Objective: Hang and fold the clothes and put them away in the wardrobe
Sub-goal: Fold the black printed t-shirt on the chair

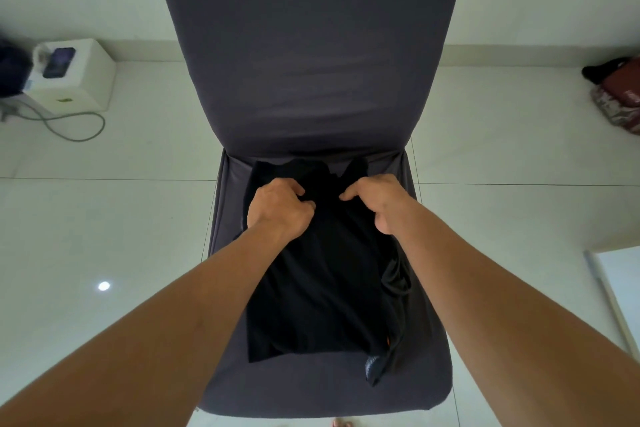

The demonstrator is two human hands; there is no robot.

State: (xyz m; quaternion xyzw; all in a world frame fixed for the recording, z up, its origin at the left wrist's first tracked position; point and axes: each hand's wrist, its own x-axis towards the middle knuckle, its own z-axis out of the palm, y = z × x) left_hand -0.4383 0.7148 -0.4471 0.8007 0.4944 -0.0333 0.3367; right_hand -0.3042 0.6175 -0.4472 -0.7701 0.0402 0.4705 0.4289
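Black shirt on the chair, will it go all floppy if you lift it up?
Probably floppy: the black shirt bunches where the left hand and right hand pinch it. Likely light: thin cloth lying flat. Loose side folds would probably dangle.

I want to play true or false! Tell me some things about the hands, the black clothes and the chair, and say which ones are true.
1. The black garment lies on the seat of the chair. True.
2. Only one hand touches the garment. False: the left hand and the right hand both grip it near its far edge.
3. A phone lies on the white box. True.
4. The garment hangs on a hanger. False: no hanger shows; it lies on the seat.
5. The chair is bright yellow. False: its cover is dark grey.
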